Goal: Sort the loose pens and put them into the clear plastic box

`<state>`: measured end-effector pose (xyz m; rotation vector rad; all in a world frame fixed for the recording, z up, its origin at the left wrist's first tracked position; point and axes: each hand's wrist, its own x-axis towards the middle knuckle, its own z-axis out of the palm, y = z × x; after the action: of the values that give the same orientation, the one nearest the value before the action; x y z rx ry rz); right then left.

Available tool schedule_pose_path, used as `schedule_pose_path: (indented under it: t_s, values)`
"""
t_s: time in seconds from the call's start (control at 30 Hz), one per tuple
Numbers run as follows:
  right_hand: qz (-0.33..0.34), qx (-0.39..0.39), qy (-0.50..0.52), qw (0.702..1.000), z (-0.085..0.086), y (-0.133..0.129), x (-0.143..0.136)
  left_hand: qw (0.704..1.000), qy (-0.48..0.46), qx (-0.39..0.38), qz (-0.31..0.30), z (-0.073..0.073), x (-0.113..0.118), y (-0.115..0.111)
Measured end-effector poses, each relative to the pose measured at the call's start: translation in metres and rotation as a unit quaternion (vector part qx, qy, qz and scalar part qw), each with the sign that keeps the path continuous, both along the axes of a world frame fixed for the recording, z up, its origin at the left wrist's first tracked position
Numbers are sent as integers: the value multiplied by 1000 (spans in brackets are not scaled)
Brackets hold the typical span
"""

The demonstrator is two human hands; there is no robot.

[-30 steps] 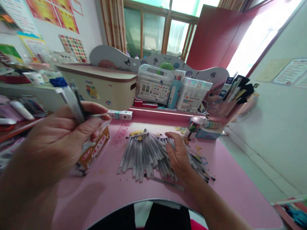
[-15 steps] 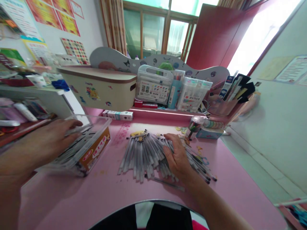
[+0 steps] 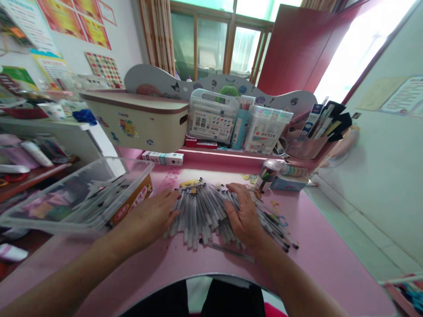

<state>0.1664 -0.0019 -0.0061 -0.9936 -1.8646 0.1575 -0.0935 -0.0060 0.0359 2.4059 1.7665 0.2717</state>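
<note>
A fanned pile of clear-barrelled pens point(image 3: 194, 220), several with dark ends, lies on the pink desk point(image 3: 185, 264). My left hand point(image 3: 157, 213) is at the pile's left edge, thumb and fingers apart. My right hand point(image 3: 245, 215) rests on the right part of the pile, its thumb spread from the fingers and some pens hidden beneath it. One loose pen point(image 3: 228, 252) lies crosswise in front. To the left, a clear plastic bin point(image 3: 137, 169) contains more pens point(image 3: 102, 202) and pink and green items.
Behind the pens, a shelf holds a lidded cream box point(image 3: 142, 127), a clear marker case point(image 3: 211, 116) and a pink pen holder point(image 3: 304, 145). A clear jar point(image 3: 268, 174) and a blue box point(image 3: 289, 183) stand at the back right. The desk's curved front edge is close to my body.
My left hand has moved right, from over the plastic bin to the left side of the pen pile. My right hand has stayed in place on the pile.
</note>
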Motion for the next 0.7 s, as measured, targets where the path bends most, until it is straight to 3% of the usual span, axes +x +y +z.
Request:
schedule_pose_path:
  t_s: [0.1, 0.2, 0.5, 0.7]
  values:
    - [0, -1, -3, 1000, -1, 0, 0, 998, 29, -49, 15, -27, -1, 15]
    - [0, 1, -7, 1000, -2, 0, -1, 996, 22, -74, 42, -38, -4, 25]
    - [6, 5, -3, 1000, -3, -1, -3, 989, -26, -108, 95, -32, -4, 27]
    - [10, 3, 0, 1000, -3, -1, -4, 985, -82, -119, 94, -32, -7, 28]
